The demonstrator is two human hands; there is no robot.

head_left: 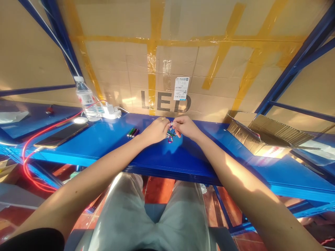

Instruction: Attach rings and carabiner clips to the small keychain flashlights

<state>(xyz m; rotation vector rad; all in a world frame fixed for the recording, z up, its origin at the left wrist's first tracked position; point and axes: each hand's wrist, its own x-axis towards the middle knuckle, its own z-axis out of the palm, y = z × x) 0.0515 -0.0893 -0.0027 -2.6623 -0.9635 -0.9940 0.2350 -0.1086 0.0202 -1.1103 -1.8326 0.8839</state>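
My left hand point(156, 131) and my right hand point(186, 127) meet above the middle of the blue shelf top, fingertips pinched together. Between them is a small silver ring-like piece point(171, 123), mostly hidden by the fingers. Just under the fingertips lie shiny coloured metal clips point(170, 139), in pink, green and silver, too small to make out fully. Left of my left hand, several short glossy metal tubes point(133, 132), green and dark red among them, lie side by side.
At the left are a phone point(61, 135) with a glowing red cable point(24, 157), a water bottle point(87, 99) and a white power adapter point(111, 111). An open cardboard box point(258, 141) stands at right. A taped cardboard sheet point(125, 69) backs the shelf between blue posts.
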